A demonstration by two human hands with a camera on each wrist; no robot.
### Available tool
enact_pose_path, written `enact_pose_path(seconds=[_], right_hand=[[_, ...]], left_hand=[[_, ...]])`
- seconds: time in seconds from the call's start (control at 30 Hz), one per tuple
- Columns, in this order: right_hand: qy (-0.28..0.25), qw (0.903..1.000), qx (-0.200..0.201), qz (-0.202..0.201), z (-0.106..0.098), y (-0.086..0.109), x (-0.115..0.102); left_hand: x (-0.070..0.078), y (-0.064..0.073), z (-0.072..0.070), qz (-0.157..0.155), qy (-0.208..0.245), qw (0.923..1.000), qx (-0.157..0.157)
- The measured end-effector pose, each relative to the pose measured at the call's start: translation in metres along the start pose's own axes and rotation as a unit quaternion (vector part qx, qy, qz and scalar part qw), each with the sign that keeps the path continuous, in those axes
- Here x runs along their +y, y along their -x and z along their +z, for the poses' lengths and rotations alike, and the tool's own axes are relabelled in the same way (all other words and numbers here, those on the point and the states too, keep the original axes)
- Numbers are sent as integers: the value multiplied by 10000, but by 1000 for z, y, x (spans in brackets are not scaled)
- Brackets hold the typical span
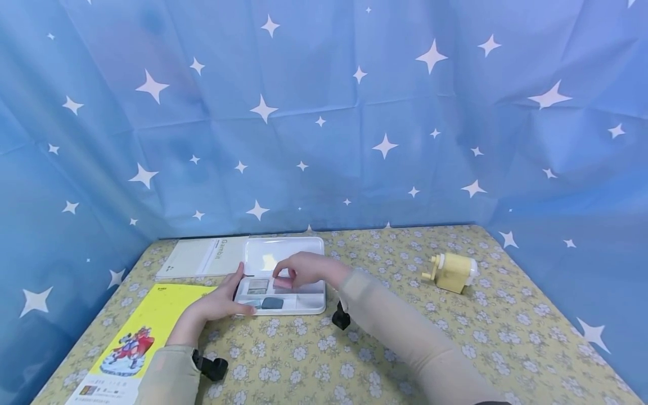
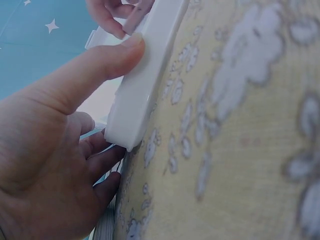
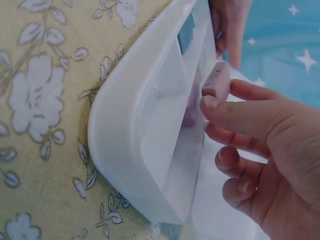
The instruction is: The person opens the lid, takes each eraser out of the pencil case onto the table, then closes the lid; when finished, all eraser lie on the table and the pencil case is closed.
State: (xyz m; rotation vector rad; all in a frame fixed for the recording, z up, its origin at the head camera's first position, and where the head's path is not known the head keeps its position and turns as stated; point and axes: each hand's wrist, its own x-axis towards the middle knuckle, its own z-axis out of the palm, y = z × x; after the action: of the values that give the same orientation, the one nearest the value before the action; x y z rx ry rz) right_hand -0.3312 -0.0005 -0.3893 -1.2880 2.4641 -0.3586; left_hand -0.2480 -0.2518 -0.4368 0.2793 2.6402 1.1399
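Observation:
A white plastic box [image 1: 310, 304] with compartments stands with its lid [image 1: 304, 246] folded back. My left hand [image 1: 223, 301] holds its left end, thumb over the front rim and fingers at the far side, as the left wrist view shows. Above the compartments my right hand [image 1: 306, 267] pinches a small pink block [image 3: 218, 82], which looks like an eraser, between thumb and index finger. Another pink piece [image 3: 190, 112] lies in the box below it. A dark grey block [image 1: 272, 304] sits in the front compartment and a pale grey piece [image 1: 257, 287] in the back one.
Left of the box lie a yellow-covered book [image 1: 167, 306] and a cream pad marked Gambit [image 1: 202, 256]. A yellow hand-cranked pencil sharpener [image 1: 454, 273] stands at the right. Flowered cloth [image 1: 349, 360] covers the table; a blue starry curtain [image 1: 324, 185] hangs behind.

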Motion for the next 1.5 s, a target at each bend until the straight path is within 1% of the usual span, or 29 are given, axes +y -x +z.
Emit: enact_pose_path(seconds=[0.13, 0.3, 0.5, 0.6, 0.77, 1.0, 1.23, 1.5], right_hand=[[-329, 9992, 235, 51, 0, 7, 3], [-740, 9961, 481, 26, 3, 16, 12], [-1126, 9915, 616, 222, 10, 23, 21], [-1335, 9885, 667, 234, 12, 28, 24], [-1596, 9832, 861, 212, 14, 37, 27], [-1729, 9776, 1141, 373, 12, 52, 29], [-1969, 9686, 1446, 465, 12, 67, 34], [-1983, 9663, 1553, 527, 14, 81, 44]], left_hand=[[0, -1, 0, 57, -13, 10000, 8], [0, -1, -1, 4, -17, 10000, -9], [4, 3, -2, 9, 37, 10000, -72], [4, 4, -2, 5, 30, 9999, -101], [3, 4, -3, 70, 47, 9999, -92], [2, 2, -2, 124, 70, 9998, -160], [1, 2, 0, 24, -27, 9999, -99], [4, 3, -1, 42, -94, 9998, -151]])
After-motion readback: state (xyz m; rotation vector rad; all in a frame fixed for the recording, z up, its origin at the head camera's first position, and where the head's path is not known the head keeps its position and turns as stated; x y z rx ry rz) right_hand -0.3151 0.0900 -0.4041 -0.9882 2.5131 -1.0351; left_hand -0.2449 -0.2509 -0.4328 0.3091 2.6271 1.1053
